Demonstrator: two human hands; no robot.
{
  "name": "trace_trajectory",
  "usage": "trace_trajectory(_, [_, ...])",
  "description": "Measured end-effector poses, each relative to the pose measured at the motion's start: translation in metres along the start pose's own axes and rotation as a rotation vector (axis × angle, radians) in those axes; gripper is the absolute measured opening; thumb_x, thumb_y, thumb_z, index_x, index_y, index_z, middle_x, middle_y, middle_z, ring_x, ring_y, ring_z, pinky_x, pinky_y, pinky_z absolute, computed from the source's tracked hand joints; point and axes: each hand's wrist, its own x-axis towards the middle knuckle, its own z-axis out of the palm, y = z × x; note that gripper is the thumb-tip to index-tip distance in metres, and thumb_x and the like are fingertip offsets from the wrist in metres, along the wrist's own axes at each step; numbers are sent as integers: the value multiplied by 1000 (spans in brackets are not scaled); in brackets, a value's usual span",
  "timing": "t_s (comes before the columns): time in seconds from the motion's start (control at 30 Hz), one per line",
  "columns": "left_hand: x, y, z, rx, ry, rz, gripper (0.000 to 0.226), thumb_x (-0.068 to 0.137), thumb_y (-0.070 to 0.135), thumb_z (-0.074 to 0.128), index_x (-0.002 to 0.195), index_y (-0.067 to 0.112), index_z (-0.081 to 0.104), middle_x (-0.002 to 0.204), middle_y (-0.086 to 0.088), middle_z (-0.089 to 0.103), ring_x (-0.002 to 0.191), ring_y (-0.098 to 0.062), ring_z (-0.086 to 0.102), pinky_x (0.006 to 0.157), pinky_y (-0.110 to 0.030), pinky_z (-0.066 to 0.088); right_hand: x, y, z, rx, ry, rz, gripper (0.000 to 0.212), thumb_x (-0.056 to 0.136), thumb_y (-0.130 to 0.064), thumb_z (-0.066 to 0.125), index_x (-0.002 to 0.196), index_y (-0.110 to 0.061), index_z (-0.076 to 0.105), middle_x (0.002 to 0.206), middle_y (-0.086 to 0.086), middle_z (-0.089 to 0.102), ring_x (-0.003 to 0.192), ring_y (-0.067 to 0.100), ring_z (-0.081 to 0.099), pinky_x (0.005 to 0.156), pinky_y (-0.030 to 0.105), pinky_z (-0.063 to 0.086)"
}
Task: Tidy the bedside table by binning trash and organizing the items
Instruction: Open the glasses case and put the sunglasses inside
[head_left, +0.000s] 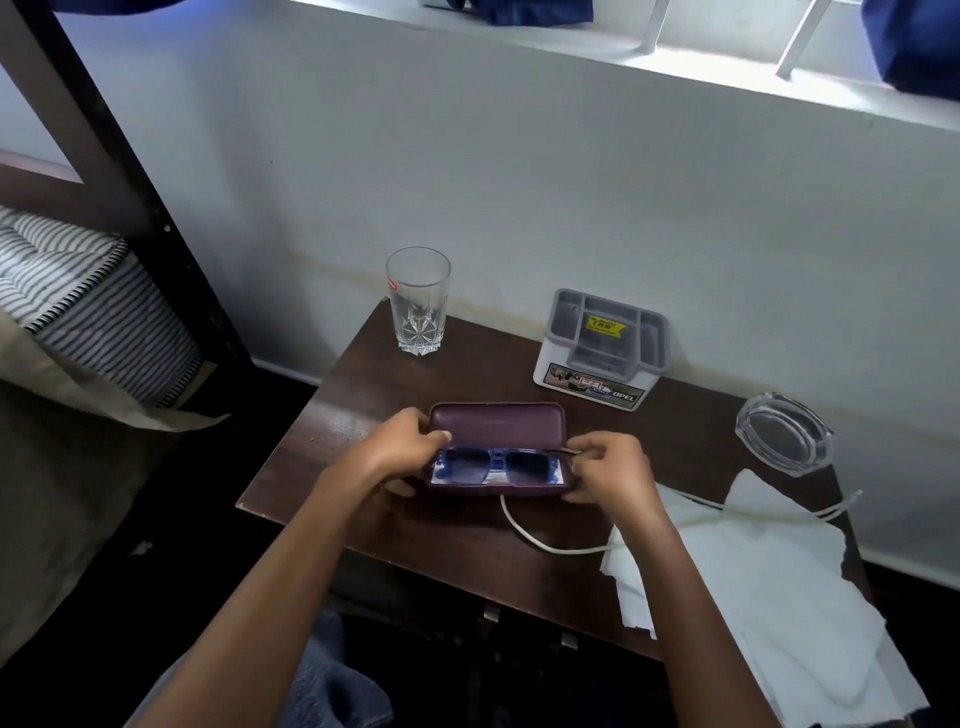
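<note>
At the middle of the dark brown wooden tabletop (395, 525), the blue-framed dark-lensed sunglasses (496, 465) lie in the open maroon hard case (496, 422), between both hands. The left hand (400, 449) curls round their left end, thumb at the lid's edge; the right hand (608, 470) pinches the thin right temple arm — fingers bent, not spread. Behind, a grey-and-white plastic organiser box (602, 348) bears a label reading "OPEL" — its yellow sticker is too small to read.

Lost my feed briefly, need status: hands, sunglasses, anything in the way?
Left hand pinches sunglasses at left end, right hand pinches right temple. Sunglasses lying in open case. White cable ends at case front, tissues at right.
</note>
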Motion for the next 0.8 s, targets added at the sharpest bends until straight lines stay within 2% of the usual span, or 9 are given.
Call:
trace_trajectory(0.1, [-6, 5, 0, -216, -42, -9, 23, 98, 33, 43, 113, 16, 41, 91, 0, 53, 75, -14, 57, 58, -35, 53, -2, -1, -4, 155, -10, 25, 31, 86, 12, 46, 114, 2, 57, 90, 12, 62, 80, 34, 67, 69, 42, 59])
trace_trajectory(0.2, [-8, 11, -1, -412, -3, 0, 32, 100, 38, 34, 121, 16, 43, 96, -1, 56, 81, -16, 61, 57, -34, 53, -6, -6, -9, 350, -7, 22, 36, 86, 13, 46, 118, 1, 55, 99, 19, 64, 83, 32, 66, 62, 32, 57])
trace_trajectory(0.33, [-12, 18, -4, -580, 44, 16, 37, 98, 50, 29, 107, 21, 51, 101, 0, 61, 96, -20, 61, 60, -35, 55, -11, -12, -13, 480, -24, 10, 36, 88, 12, 45, 116, -5, 58, 100, 19, 66, 76, 24, 65, 66, 33, 57])
trace_trajectory(0.43, [-11, 19, -3, -653, 70, -2, 38, 96, 52, 34, 109, 19, 49, 108, -5, 60, 105, -23, 59, 61, -38, 56, -12, -15, -14, 520, -22, 4, 34, 89, 10, 42, 113, -5, 60, 89, 12, 67, 68, 19, 63, 66, 32, 56])
trace_trajectory(0.53, [-10, 19, 0, -664, 102, 15, 28, 95, 43, 45, 106, 18, 48, 101, -2, 60, 93, -19, 62, 62, -37, 56, -13, -18, -13, 560, -6, 0, 29, 93, 3, 39, 111, -4, 61, 85, 10, 66, 65, 19, 61, 55, 27, 54])
trace_trajectory(0.6, [-10, 20, 2, -684, 126, 24, 18, 95, 32, 49, 102, 16, 49, 89, 2, 59, 79, -14, 61, 64, -36, 56, -14, -18, -12, 578, 13, 4, 26, 97, -9, 40, 112, -5, 61, 91, 13, 66, 66, 19, 61, 58, 28, 52])
trace_trajectory(0.7, [-8, 21, 4, -688, 154, 56, 4, 91, 14, 52, 91, 16, 56, 88, 0, 58, 77, -13, 56, 60, -29, 54, -14, -18, -11, 598, 34, 16, 30, 98, -29, 44, 110, -6, 60, 94, 13, 66, 68, 20, 63, 60, 30, 52])
trace_trajectory(0.73, [-8, 20, 5, -673, 165, 82, 10, 89, 8, 53, 85, 16, 58, 85, -1, 58, 77, -13, 55, 61, -29, 54, -15, -18, -11, 599, 38, 19, 30, 97, -32, 47, 107, -7, 60, 92, 12, 66, 68, 20, 63, 59, 30, 52])
trace_trajectory(0.8, [-7, 20, 7, -655, 194, 130, 20, 85, -1, 55, 75, 15, 62, 78, -3, 61, 79, -16, 56, 73, -39, 54, -16, -18, -10, 587, 38, 12, 23, 93, -30, 54, 101, -9, 60, 90, 11, 65, 68, 20, 62, 55, 27, 52])
